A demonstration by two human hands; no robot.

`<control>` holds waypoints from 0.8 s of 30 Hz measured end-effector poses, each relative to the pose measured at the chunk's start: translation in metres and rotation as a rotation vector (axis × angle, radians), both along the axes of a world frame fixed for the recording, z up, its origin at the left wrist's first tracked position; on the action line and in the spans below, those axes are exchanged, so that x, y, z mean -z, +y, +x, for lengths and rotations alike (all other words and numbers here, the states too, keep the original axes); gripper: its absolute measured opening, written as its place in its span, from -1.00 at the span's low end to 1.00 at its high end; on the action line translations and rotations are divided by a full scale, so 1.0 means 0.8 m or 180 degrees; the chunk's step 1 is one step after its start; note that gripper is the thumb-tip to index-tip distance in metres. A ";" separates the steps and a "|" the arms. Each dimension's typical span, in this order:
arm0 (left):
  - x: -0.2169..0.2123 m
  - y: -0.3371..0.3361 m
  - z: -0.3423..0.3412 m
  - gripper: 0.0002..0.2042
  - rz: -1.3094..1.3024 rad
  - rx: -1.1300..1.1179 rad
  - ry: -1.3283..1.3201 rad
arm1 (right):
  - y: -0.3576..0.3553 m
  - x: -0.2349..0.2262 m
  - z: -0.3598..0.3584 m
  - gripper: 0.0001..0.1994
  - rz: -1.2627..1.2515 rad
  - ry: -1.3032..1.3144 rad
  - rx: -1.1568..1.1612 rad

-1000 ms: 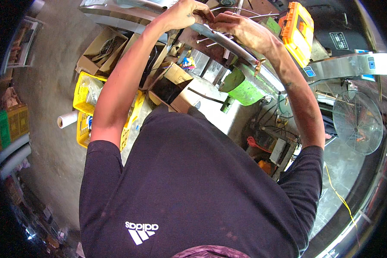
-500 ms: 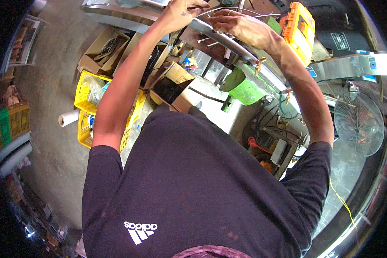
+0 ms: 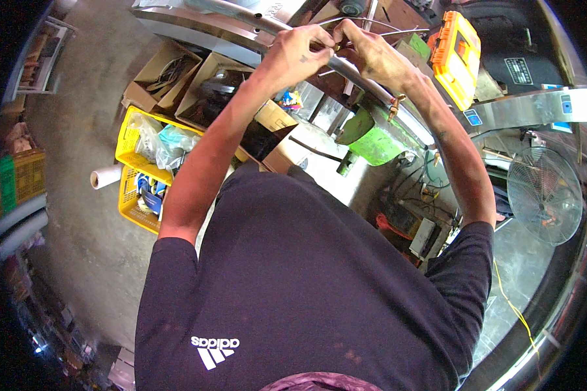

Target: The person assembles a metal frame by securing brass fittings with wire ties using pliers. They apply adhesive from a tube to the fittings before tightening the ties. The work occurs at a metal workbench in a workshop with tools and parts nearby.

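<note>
Concrete floor (image 3: 88,215) bears 2 bright yellow crates (image 3: 135,213), 1 white roll (image 3: 106,176), at least 3 cardboard boxes (image 3: 139,96); rightward, 1 fan (image 3: 544,195), 1 orange case (image 3: 456,62). 1 metal pipe (image 3: 346,69) runs beneath left hand (image 3: 299,55) and right hand (image 3: 377,60), fingers bunched; whether gripping, I cannot tell.

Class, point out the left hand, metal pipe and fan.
Left hand (image 3: 296,56), head view: back of the hand.
Metal pipe (image 3: 240,14), head view: bare stretch left of that hand.
Fan (image 3: 544,195), head view: wire grille.
</note>
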State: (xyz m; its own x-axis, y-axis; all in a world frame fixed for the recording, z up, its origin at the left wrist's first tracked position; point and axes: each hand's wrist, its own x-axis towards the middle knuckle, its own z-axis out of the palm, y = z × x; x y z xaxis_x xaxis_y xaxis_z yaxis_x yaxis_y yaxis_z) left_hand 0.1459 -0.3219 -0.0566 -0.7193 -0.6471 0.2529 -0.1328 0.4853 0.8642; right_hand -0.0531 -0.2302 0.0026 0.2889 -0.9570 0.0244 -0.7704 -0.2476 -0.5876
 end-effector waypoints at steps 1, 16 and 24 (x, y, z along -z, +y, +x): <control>0.006 0.005 -0.004 -0.74 -0.0234 -0.0092 0.0137 | 0.002 0.003 -0.004 -0.50 -0.0244 0.0103 -0.0111; 0.007 0.039 -0.038 -0.79 -0.0838 -0.0794 0.0408 | -0.068 0.032 -0.036 -0.29 -0.0391 0.0198 -0.0880; -0.006 0.027 -0.027 -0.82 -0.0738 -0.0384 0.0169 | -0.076 0.027 -0.043 -0.36 -0.0133 0.0342 -0.1076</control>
State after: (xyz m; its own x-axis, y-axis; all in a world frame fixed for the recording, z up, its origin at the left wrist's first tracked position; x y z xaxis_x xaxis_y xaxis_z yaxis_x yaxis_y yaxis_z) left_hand 0.1244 -0.3003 -0.0517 -0.6222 -0.6477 0.4396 -0.1591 0.6545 0.7391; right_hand -0.0874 -0.2908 -0.0193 0.5920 -0.8058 0.0137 -0.6977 -0.5210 -0.4916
